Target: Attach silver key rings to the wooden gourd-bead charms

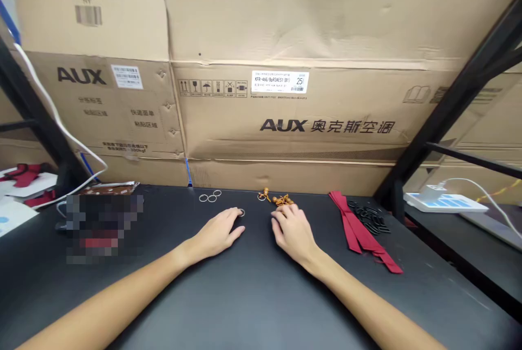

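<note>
Shiny metal rings (207, 198), smooth matt tabletop (244, 301), cloth strips (362, 235), cardboard boxes (285, 29)

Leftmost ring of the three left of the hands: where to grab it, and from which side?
I'd pinch the leftmost ring at its left rim, coming from above and the left. It appears to lie flat on the black table, and the middle ring crowds its right side, so the left rim looks freer.
</note>
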### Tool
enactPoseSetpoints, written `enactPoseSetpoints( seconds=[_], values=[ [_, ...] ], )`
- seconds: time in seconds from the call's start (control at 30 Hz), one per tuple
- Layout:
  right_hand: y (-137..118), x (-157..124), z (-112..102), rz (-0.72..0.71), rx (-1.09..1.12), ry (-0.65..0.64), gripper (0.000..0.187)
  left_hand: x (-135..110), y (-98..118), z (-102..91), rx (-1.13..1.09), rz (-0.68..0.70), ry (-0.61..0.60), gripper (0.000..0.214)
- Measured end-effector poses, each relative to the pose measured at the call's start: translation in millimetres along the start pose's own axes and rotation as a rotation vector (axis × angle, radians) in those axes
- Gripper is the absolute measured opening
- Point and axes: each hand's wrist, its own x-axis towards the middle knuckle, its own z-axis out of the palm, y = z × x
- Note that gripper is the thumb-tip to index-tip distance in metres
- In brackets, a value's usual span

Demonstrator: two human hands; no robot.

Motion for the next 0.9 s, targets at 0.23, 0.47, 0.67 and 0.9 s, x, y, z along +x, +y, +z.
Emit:
enactPoseSetpoints(
  seconds=[0.23,0.47,0.67,0.9],
  values=[
    [15,2,-1,0.174,-0.24,0.001,0.015,-1,0,-0.8,0.018,-0.004,-0.005,0.036],
    [7,-1,3,0.144,-0.075,-0.028,0.014,0,-2,2.1,0.039,0.0,-0.015,0.034],
    [2,-2,6,0.104,0.155,-0.058,0.014,3,2,0.7,-0.033,0.088,-0.003,0.017],
    [-4,-3,9,0.003,0.298,-0.031,0.014,5,8,-5.9,0.16,0.112,-0.011,0.021]
  ],
)
